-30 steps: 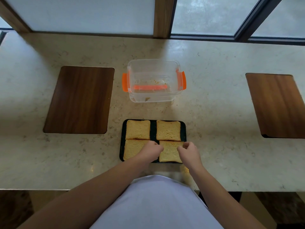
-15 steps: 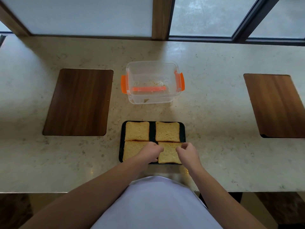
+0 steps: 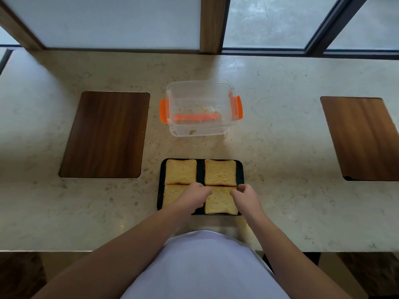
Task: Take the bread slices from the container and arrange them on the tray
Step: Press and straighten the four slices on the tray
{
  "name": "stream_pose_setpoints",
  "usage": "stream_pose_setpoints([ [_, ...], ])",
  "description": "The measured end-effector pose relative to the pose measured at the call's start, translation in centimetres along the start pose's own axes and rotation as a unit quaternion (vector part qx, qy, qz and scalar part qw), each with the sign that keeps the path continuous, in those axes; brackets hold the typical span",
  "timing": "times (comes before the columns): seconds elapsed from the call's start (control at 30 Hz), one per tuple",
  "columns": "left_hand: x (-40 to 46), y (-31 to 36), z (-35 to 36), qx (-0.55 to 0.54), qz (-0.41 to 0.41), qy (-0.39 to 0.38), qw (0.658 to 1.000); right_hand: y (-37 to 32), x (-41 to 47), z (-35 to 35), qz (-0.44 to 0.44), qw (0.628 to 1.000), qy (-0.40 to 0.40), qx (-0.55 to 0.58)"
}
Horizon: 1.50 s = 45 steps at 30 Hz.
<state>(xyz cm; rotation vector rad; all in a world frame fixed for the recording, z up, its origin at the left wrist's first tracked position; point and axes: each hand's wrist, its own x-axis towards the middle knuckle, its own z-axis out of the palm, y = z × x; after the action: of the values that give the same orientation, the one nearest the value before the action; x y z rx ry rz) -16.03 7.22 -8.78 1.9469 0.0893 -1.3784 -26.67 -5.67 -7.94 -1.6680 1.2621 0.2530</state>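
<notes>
A black tray (image 3: 160, 190) lies on the marble counter in front of me, with bread slices in a two-by-two layout. The far-left slice (image 3: 181, 172) and far-right slice (image 3: 220, 172) lie flat and untouched. My left forearm partly hides the near-left slice (image 3: 170, 194). The near-right slice (image 3: 219, 201) lies flat on the tray; my left hand (image 3: 194, 196) pinches its far-left corner and my right hand (image 3: 246, 196) pinches its far-right corner. Behind the tray stands the clear container (image 3: 199, 131) with orange clips, holding only crumbs.
Two dark wooden panels are set in the counter, one at the left (image 3: 105, 134) and one at the right (image 3: 362, 137). A window frame runs along the counter's back edge. The counter's front edge is just under my arms.
Both hands stay pinched at the near-right slice's far corners. Only the view has shifted slightly.
</notes>
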Motion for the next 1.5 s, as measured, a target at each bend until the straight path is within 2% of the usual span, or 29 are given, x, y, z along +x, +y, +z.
stream_pose_setpoints([
  [0.2,0.3,2.2,0.5,0.001,0.005,0.037,0.999,-1.6,0.6,-0.5,-0.007,1.000,-0.010,-0.013],
  [0.73,0.4,2.4,0.0,-0.001,0.008,0.027,1.000,-2.2,0.8,-0.3,0.010,0.999,-0.021,-0.032],
  [0.83,0.3,2.4,-0.5,0.019,0.027,0.019,0.999,-2.5,0.5,-0.2,-0.009,0.997,0.008,-0.072],
  [0.9,0.1,2.0,-1.6,0.024,0.054,0.045,0.997,-2.9,0.4,0.1,-0.050,0.995,0.035,-0.083],
  [0.97,-0.4,1.2,-3.7,0.025,0.090,0.115,0.989,-4.2,-0.1,0.8,-0.071,0.997,0.005,-0.023],
  [1.03,-0.9,0.1,-6.2,0.004,0.100,0.180,0.979,-6.0,-0.8,2.2,-0.070,0.995,-0.071,0.030],
  [1.1,-1.3,-1.3,-8.3,-0.004,0.085,0.205,0.975,-7.5,-1.2,4.0,-0.059,0.988,-0.141,0.024],
  [1.23,-1.7,-2.7,-10.1,-0.003,0.057,0.174,0.983,-8.6,-1.2,6.7,-0.016,0.978,-0.203,-0.034],
  [1.37,-1.1,-2.5,-10.1,0.020,0.044,0.169,0.984,-8.4,-0.9,7.5,0.012,0.979,-0.196,-0.045],
  [1.5,-0.3,-2.3,-9.9,-0.009,0.020,0.143,0.989,-8.1,-0.5,7.7,0.027,0.983,-0.181,-0.028],
])
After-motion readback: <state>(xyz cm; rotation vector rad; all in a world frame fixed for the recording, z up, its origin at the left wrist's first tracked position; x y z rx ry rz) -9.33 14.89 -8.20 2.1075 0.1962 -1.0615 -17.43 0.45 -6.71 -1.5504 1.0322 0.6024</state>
